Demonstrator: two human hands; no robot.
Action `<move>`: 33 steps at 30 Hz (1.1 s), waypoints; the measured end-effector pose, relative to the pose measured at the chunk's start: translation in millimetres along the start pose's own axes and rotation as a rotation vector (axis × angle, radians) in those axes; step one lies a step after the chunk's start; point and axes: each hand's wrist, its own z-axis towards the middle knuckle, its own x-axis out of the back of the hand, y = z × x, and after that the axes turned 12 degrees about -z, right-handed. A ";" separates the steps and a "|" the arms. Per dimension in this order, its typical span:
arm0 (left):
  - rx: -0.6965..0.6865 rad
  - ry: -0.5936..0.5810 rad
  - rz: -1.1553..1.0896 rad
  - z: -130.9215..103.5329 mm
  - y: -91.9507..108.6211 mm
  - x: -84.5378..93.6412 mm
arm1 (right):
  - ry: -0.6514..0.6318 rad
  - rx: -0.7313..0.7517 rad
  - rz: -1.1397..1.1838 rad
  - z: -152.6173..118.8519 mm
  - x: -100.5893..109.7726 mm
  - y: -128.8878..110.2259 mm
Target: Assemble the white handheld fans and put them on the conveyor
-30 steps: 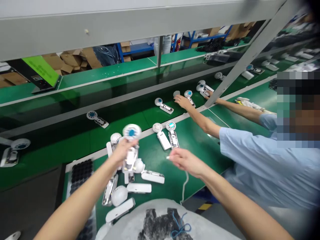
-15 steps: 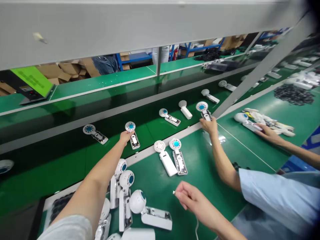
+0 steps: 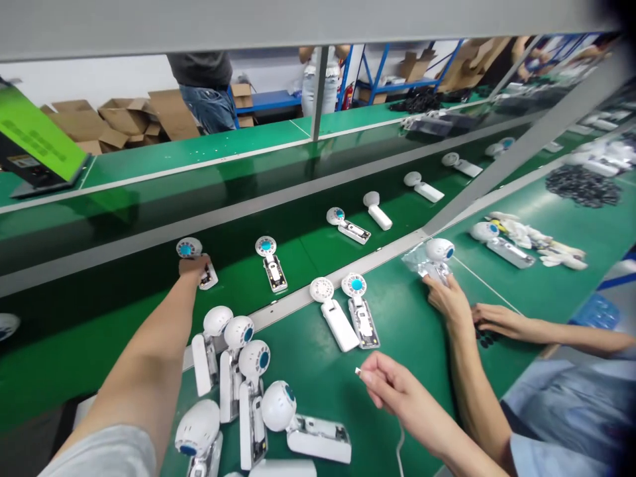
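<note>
My left hand (image 3: 195, 265) reaches over the dark green belt, its fingers closed on a white handheld fan (image 3: 189, 247) with a blue hub. To its right lies another handheld fan (image 3: 273, 273) whose open handle shows the inner parts. Above the green table, my right hand (image 3: 390, 384) pinches the small white plug of a cable (image 3: 400, 447) that hangs below it. Two fans lie side by side beyond it: one with a closed handle (image 3: 340, 326), one with an open handle (image 3: 364, 322). Several more fans (image 3: 253, 417) crowd the table between my arms.
At right, a co-worker's hand (image 3: 447, 301) holds a fan (image 3: 440, 250) beside clear plastic film; the other hand is near small black parts. White gloves (image 3: 536, 238) lie behind. A grey post (image 3: 497, 159) slants across the belt, and a grey beam (image 3: 298, 26) crosses overhead.
My left hand has let go of one fan and moved left onto another. My right hand keeps the plug. The co-worker's fan has come from the belt's edge to the table.
</note>
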 end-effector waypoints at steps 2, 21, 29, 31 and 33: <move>0.073 -0.096 -0.118 -20.5 5.7 -2.6 | 0.020 0.024 -0.008 -2.4 -1.9 -3.3; 0.055 -0.669 -0.429 -336.3 -37.5 5.9 | 0.069 0.413 -0.281 -48.4 -66.7 -55.2; -0.286 -0.611 -0.289 -350.5 -40.1 15.4 | 0.133 0.441 -0.534 -61.4 -65.6 -53.0; -0.331 -0.604 -0.230 -349.9 -43.9 18.8 | 0.102 0.413 -0.495 -59.3 -66.6 -50.1; -0.320 -0.602 -0.190 -349.1 -48.2 21.9 | 0.061 0.389 -0.432 -56.0 -68.0 -45.3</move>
